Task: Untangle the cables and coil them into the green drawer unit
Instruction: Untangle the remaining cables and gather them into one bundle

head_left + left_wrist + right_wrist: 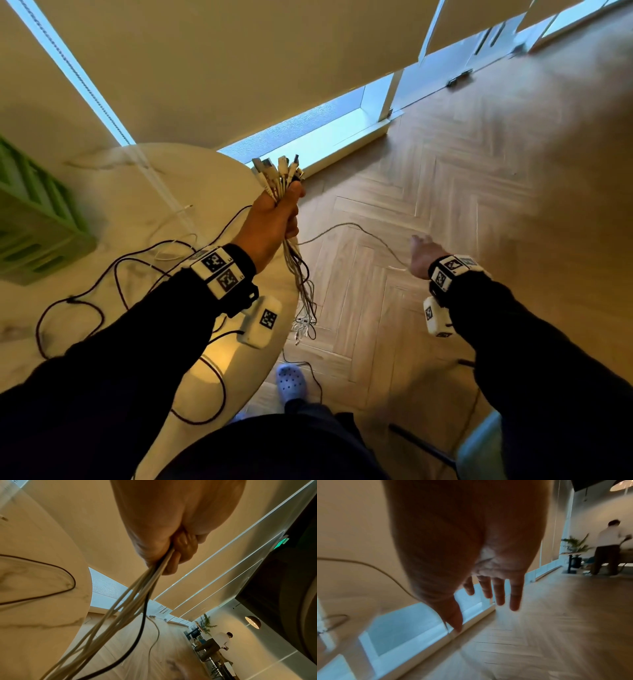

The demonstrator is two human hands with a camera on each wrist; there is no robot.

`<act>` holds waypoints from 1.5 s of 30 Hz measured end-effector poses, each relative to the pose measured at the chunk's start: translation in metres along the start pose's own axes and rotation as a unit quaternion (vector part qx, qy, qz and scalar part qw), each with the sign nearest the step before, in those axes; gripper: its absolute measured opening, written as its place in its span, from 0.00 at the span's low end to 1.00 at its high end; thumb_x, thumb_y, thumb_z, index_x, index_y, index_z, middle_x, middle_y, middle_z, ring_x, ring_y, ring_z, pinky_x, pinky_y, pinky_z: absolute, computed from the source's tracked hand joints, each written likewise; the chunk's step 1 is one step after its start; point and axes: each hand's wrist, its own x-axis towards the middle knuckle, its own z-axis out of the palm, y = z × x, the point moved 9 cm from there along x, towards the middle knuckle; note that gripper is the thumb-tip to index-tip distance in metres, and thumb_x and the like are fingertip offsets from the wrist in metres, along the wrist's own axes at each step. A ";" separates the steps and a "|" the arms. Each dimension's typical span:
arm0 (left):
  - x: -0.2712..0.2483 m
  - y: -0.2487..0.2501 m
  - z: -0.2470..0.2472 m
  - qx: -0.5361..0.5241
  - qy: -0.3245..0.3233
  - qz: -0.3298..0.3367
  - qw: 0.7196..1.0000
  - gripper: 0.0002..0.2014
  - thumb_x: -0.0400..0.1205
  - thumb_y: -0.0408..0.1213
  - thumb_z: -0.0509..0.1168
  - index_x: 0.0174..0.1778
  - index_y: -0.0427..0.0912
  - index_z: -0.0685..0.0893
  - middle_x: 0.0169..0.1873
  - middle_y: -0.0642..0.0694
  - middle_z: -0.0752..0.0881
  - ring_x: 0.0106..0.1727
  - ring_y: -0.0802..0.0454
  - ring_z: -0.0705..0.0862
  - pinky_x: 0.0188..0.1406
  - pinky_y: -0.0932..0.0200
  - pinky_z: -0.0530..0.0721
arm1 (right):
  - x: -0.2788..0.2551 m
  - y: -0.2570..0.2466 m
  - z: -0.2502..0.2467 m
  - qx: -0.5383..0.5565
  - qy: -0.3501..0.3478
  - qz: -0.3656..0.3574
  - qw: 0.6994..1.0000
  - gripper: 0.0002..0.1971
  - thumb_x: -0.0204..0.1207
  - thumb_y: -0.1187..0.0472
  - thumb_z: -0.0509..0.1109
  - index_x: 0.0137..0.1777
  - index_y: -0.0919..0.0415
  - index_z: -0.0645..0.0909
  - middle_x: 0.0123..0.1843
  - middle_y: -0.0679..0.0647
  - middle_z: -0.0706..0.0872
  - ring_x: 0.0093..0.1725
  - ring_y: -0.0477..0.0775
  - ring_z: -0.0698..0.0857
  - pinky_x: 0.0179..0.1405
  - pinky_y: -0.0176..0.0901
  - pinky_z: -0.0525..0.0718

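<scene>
Two hands, two jobs. The left hand point(274, 219) is fisted round a bundle point(298, 270) of pale cables just past the table point(144, 192) edge, plugs fanned above the knuckles, tails dangling toward the floor point(428, 164). The right hand point(423, 255) is out well clear of the table, fingers point(515, 595) straight and spread, holding nothing I can see. One strand point(356, 231) arcs from the bundle across to that hand; whether it touches the palm I cannot tell.

Looks like the untangling stage: one cable being drawn free of the clump. Next, I'd say, the right hand needs to catch that strand and pull it clear while the left keeps the rest pinched, then coil it.

On the table, behind the left wrist, dark cables point(113, 274) loop loosely, with a white cable point(171, 236) among them. The drawer unit point(37, 219) sits at the table's far left edge, nothing coiled in it that I can see.

Beyond the table: herringbone wood floor, drawn blinds point(239, 68) with a strip of window beneath. Far off, another person point(223, 639) stands at a desk beside a plant point(206, 624).
</scene>
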 end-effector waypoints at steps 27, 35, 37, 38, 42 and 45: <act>-0.015 0.058 0.004 -0.099 0.013 0.074 0.992 0.09 0.80 0.47 0.63 0.52 0.54 0.72 0.41 0.54 0.71 0.40 0.58 0.74 0.53 0.55 0.77 | -0.067 -0.164 -0.007 0.047 0.247 -0.214 0.944 0.21 0.87 0.39 0.56 0.58 0.58 0.75 0.35 0.57 0.85 0.30 0.61 0.84 0.30 0.45 0.72; -0.020 0.028 -0.005 -0.057 -0.024 0.046 0.997 0.13 0.87 0.53 0.55 0.57 0.48 0.72 0.29 0.56 0.68 0.30 0.58 0.66 0.36 0.56 0.71 | -0.087 -0.197 0.071 0.168 -0.075 -0.256 0.949 0.20 0.78 0.41 0.73 0.55 0.55 0.73 0.40 0.47 0.79 0.43 0.54 0.81 0.46 0.48 0.80; -0.028 0.024 -0.009 -0.072 -0.067 0.024 0.995 0.10 0.88 0.53 0.54 0.50 0.51 0.72 0.29 0.55 0.67 0.29 0.57 0.64 0.36 0.57 0.70 | -0.087 -0.193 0.074 0.141 -0.131 -0.259 0.947 0.29 0.70 0.36 0.79 0.60 0.54 0.75 0.49 0.48 0.84 0.51 0.53 0.84 0.54 0.50 0.84; -0.032 0.022 -0.011 -0.071 -0.082 0.021 0.994 0.09 0.89 0.52 0.54 0.48 0.52 0.72 0.28 0.56 0.67 0.29 0.57 0.64 0.36 0.57 0.70 | -0.087 -0.194 0.065 0.146 -0.124 -0.273 0.943 0.35 0.67 0.35 0.80 0.66 0.53 0.74 0.56 0.48 0.84 0.56 0.52 0.84 0.59 0.50 0.84; -0.048 0.012 -0.031 -0.038 -0.085 0.008 0.996 0.15 0.86 0.57 0.57 0.42 0.49 0.72 0.29 0.53 0.68 0.30 0.55 0.66 0.41 0.55 0.73 | -0.109 -0.236 -0.002 0.253 -0.028 -0.361 0.897 0.44 0.66 0.39 0.83 0.79 0.49 0.67 0.75 0.47 0.75 0.70 0.41 0.72 0.68 0.40 0.73; -0.062 0.012 -0.052 -0.029 -0.072 -0.008 0.997 0.17 0.88 0.56 0.58 0.42 0.47 0.72 0.31 0.52 0.70 0.32 0.56 0.71 0.41 0.58 0.77 | -0.134 -0.286 -0.009 0.275 -0.108 -0.383 0.875 0.34 0.70 0.44 0.82 0.74 0.47 0.74 0.70 0.42 0.79 0.66 0.40 0.76 0.69 0.41 0.74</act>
